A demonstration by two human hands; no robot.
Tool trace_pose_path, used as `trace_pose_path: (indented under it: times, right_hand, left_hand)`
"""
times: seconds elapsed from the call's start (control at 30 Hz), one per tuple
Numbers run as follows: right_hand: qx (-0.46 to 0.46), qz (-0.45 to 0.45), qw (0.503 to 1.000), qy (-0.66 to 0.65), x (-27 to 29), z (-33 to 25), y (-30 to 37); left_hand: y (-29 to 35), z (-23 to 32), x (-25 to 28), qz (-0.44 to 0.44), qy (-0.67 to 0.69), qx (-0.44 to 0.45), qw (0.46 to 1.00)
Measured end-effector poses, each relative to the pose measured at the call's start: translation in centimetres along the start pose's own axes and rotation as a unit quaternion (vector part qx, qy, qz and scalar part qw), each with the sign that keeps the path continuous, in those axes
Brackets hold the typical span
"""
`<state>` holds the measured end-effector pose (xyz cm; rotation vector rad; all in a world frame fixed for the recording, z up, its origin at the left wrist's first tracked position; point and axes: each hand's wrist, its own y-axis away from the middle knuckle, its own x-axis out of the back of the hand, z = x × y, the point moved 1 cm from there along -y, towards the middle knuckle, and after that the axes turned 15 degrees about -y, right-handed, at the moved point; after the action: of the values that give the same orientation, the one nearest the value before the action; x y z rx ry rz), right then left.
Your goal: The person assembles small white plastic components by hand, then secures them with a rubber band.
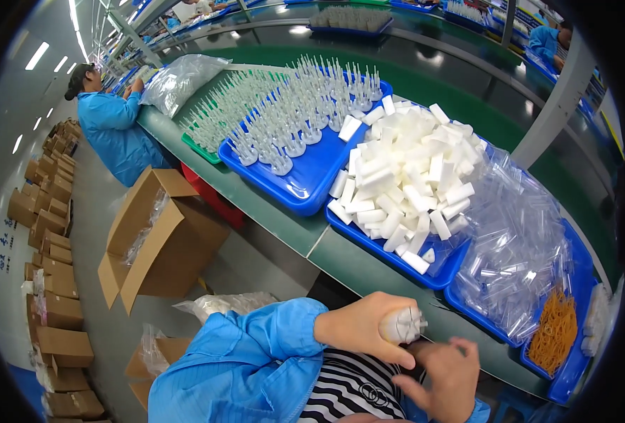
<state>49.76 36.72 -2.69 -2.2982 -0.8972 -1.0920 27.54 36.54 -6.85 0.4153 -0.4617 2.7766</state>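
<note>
My left hand [358,326] is closed around a whitish bundle of short pieces [402,326], held upright in front of my striped shirt at the bench's near edge. What the pieces are is hard to make out. Just right of it and slightly lower, my right hand [448,374] has its fingers apart, with nothing visible in it. Beyond my hands, white foam-like blocks [414,176] are heaped in a blue tray [436,278]. To their right lie clear plastic tubes [513,247] and a pile of orange rubber bands [553,331].
Clear stemmed plastic pieces [305,106] stand in a blue tray [302,201] at the back left. An open cardboard box [178,247] sits left of the green bench [270,225]. A co-worker in blue [115,134] works farther left. A grey post [555,99] rises behind the trays.
</note>
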Motion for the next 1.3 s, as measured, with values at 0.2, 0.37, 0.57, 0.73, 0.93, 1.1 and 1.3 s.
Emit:
trace_pose_path:
  times: [0.2, 0.37, 0.57, 0.73, 0.93, 1.1, 1.3]
  right_hand:
    - [0.299, 0.06, 0.949, -0.085, 2.3, -3.3, -2.0]
    - [0.168, 0.021, 0.982, -0.086, -0.5, 0.6, -2.5]
    - [-0.089, 0.228, 0.624, -0.742, -6.7, 0.9, -0.9]
    - [0.049, 0.154, 0.929, -0.333, -5.0, 3.5, -0.8]
    - [0.031, 0.159, 0.936, -0.311, -5.0, 2.3, -3.6]
    - [-0.004, 0.156, 0.918, -0.365, -5.6, 2.6, -2.8]
    - [0.089, 0.225, 0.945, -0.222, -6.2, 3.2, -0.8]
  left_hand:
    - [1.2, -1.4, -3.9, -0.25, 0.445, 0.29, 0.81]
    - [1.3, -1.0, -3.7, -0.009, 0.432, 0.345, 0.834]
    - [-0.1, 1.3, -1.5, 0.145, -0.015, -0.064, 0.987]
    - [-0.4, -1.3, -1.5, 0.056, -0.243, -0.027, 0.968]
    - [-0.1, -2.1, -3.1, 0.065, -0.359, -0.035, 0.931]
    - [0.0, -2.3, -3.7, 0.033, -0.22, 0.043, 0.974]
    - [0.1, -1.5, -2.9, -0.081, 0.286, 0.255, 0.92]
